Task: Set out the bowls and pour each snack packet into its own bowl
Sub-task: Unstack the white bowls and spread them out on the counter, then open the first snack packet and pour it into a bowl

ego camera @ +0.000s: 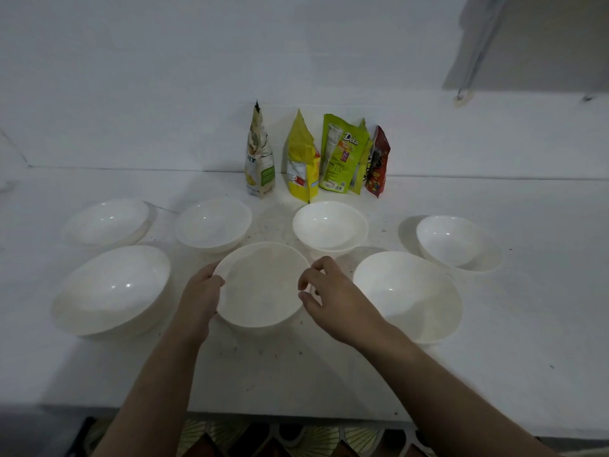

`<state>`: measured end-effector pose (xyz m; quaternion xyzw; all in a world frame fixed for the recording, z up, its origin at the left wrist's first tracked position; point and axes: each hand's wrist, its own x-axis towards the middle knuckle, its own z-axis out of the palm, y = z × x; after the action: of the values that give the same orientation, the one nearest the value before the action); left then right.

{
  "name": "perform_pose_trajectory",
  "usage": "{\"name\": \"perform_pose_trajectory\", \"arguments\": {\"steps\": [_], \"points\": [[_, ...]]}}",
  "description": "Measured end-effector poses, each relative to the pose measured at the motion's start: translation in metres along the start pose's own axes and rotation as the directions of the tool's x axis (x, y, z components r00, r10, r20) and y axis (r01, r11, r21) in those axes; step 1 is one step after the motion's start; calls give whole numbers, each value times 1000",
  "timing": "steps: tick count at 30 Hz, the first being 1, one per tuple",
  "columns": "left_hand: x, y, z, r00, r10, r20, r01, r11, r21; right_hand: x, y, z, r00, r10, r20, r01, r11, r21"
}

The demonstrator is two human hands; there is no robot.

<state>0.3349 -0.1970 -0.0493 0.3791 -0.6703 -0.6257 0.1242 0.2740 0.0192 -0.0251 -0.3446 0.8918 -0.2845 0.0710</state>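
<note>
Several empty white bowls stand in two rows on the white table. My left hand grips the left rim of the near middle bowl. At that bowl's right rim, my right hand hovers with its fingers curled and apart. Along the back wall stand several opened snack packets: a white one, a yellow one, a green one and a red one. Another packet is partly hidden between the green and red ones.
A bowl sits at the near left and another at the near right. The back row holds bowls at the far left, left of centre, right of centre and the far right. The table's front edge runs below my forearms.
</note>
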Motion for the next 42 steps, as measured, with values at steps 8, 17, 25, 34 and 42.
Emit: {"name": "perform_pose_trajectory", "arguments": {"steps": [8, 17, 25, 34, 42], "points": [[-4, -1, -6, 991, 129, 28, -132, 978, 165, 11, -6, 5, 995, -53, -84, 49, 997, -54], [18, 67, -32, 865, 499, -56, -494, 866, 79, 87, -66, -6, 906, -171, -387, 229, 967, 108], [90, 154, -82, 843, 535, 56, -536, 845, 4, 218, -122, -22, 743, -75, -665, 195, 975, 107], [170, 194, -139, 874, 470, 123, -456, 881, -126, 366, -117, -29, 772, 342, -536, -376, 925, 48], [211, 196, -168, 908, 388, 160, -359, 915, -184, 406, -111, -17, 750, 461, -475, -598, 780, -186]]}}
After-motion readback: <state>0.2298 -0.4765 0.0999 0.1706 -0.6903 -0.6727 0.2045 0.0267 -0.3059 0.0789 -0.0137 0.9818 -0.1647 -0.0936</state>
